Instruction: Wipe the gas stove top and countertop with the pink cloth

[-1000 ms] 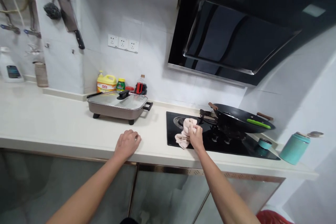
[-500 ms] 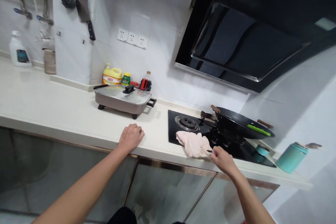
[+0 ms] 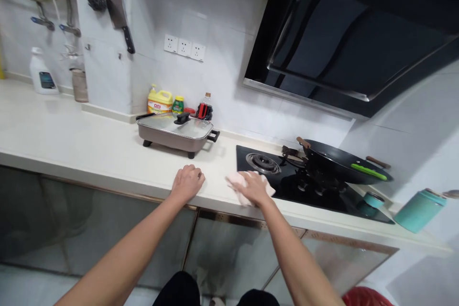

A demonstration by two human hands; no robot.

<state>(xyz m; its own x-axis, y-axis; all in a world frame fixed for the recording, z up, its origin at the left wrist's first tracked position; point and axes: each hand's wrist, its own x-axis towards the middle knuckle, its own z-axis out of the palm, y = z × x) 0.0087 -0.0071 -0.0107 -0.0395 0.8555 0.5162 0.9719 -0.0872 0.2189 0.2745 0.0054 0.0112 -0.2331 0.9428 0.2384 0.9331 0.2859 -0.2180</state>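
Observation:
A pale pink cloth (image 3: pixel 268 186) lies bunched at the near left corner of the black gas stove (image 3: pixel 279 181), partly on the white counter (image 3: pixel 107 143). My right hand (image 3: pixel 253 187) is spread over the cloth and presses it down, its fingers blurred a little by motion; the cloth shows on both sides of the hand. My left hand (image 3: pixel 187 182) rests on the counter near its front edge, knuckles up and fingers curled in, with nothing visible in it. Behind the left hand stands a brown electric pan (image 3: pixel 172 136) with a glass lid.
A black wok (image 3: pixel 344 165) with a green strip on its rim sits on the right burner. Farther right are a small teal jar (image 3: pixel 373 199) and a teal canister (image 3: pixel 419 210). Bottles, including yellow detergent (image 3: pixel 159 101), line the wall. A cleaver (image 3: pixel 116 9) hangs at left.
My right hand has moved left from the cloth's right side onto the cloth. The cloth has shifted left. A small dark thing at the right fingertips no longer shows. My left hand stays put.

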